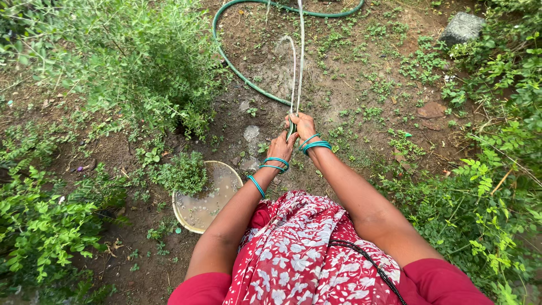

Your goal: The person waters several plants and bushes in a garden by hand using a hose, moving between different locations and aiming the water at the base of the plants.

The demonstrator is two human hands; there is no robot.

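- Green hose (237,73) loops over the bare soil ahead and runs down to the two hands, where its end sits between them at about the middle of the view.
- Left hand (280,146) closes its grip around the hose end from the left, fingers curled on it, with teal bangles (275,164) on the wrist.
- Right hand (304,125) closes its grip on the same hose end just above and to the right, touching the left hand; teal bangles ring this wrist too.
- Water (297,56) leaves the hose end in thin streams that arc up and away from the hands toward the far ground.
- Round basin (179,216) with a pale rim stands on the soil to the left of the left forearm, apart from the hose, holding muddy water.
- Small leafy plant (182,173) grows at the basin's upper edge, and a taller shrub (141,62) fills the upper left.
- Grey stone (462,27) lies at the upper right, well apart from the hands.
- Red floral cloth (299,254) covers the person's front at the bottom of the view.
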